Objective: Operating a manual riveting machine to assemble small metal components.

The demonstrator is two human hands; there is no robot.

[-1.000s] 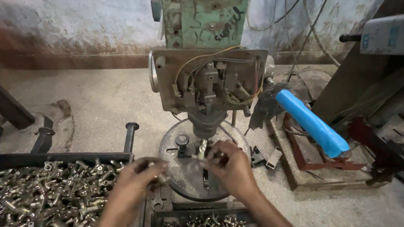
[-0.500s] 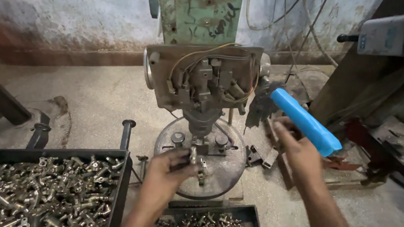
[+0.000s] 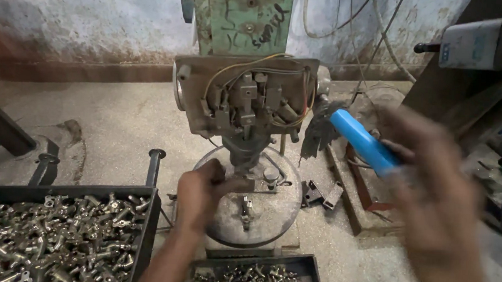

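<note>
Blue handle [image 3: 364, 142] slanting down to the right, beside the drill press, small metal part [image 3: 247, 207] lying on the round plate [image 3: 275, 216]

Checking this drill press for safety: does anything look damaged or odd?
Yes. The machine head has no front cover: wires and switch parts lie exposed above the left hand on the round table.

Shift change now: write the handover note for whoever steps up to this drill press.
Left hand: on the round press table, fingers at the small metal part under the spindle; grip hidden.
Right hand: blurred, at the blue feed handle; grip unclear.
Big tray of metal fittings sits left; smaller tray of fittings sits in front.
Done: part placed at the spindle.
Left: whether drilling has begun can't be told.
</note>
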